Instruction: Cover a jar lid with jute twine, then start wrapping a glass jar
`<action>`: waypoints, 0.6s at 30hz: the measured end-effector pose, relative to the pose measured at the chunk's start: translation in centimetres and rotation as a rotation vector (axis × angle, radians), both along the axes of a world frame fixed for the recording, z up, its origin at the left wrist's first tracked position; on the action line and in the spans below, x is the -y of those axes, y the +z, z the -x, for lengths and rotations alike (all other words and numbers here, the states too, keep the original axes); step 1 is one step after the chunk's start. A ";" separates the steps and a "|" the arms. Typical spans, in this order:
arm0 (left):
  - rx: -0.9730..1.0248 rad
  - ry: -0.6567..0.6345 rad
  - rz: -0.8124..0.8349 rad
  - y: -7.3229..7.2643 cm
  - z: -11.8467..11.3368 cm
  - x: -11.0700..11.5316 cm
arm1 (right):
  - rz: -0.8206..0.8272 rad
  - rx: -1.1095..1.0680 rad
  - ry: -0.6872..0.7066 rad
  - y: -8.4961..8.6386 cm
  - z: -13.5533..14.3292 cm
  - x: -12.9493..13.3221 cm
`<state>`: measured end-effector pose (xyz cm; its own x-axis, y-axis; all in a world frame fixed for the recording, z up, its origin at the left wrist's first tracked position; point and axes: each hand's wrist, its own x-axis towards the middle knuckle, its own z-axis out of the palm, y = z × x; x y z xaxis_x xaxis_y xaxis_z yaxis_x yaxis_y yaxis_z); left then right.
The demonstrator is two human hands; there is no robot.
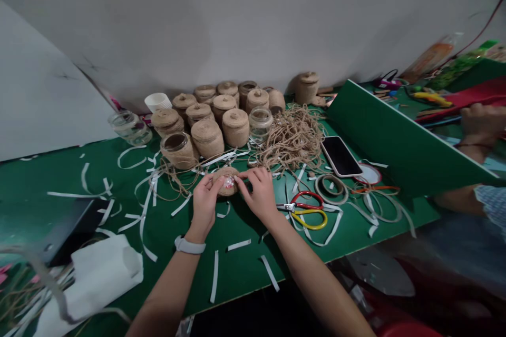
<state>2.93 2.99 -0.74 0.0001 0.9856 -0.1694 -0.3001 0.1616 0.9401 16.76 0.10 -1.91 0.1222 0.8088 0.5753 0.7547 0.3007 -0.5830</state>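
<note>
Between both hands, low over the green table (245,253), is a round jar lid (226,181) partly covered with coiled jute twine, its middle shiny with red print. My left hand (206,197) grips the lid's left edge between thumb and fingers. On the opposite edge, my right hand (259,189) pinches with thumb and forefinger; whether twine lies in that pinch cannot be made out. Right beyond the lid stands an open twine-wrapped glass jar (178,150). Scissors (306,208) with one red and one yellow handle lie beside my right wrist.
Several twine-covered lidded jars (207,138) stand behind, with a bare glass jar (261,122) and a twine heap (294,137). A phone (341,156) and tape rolls (331,188) lie rightward. White strips litter the table. Past a green divider (399,142) shows another person's hand (484,121).
</note>
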 end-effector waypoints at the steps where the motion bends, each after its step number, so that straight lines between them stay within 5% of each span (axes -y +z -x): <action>1: 0.010 -0.014 0.011 0.1 0.0 0.1 | -0.010 -0.008 0.004 0.0 0.0 0.0; 8: 0.069 -0.061 0.051 1.1 -0.4 0.4 | -0.031 -0.046 0.014 0.1 0.1 0.1; 18: 0.065 -0.060 0.037 0.5 -0.2 0.2 | -0.012 -0.032 0.034 0.3 0.4 0.3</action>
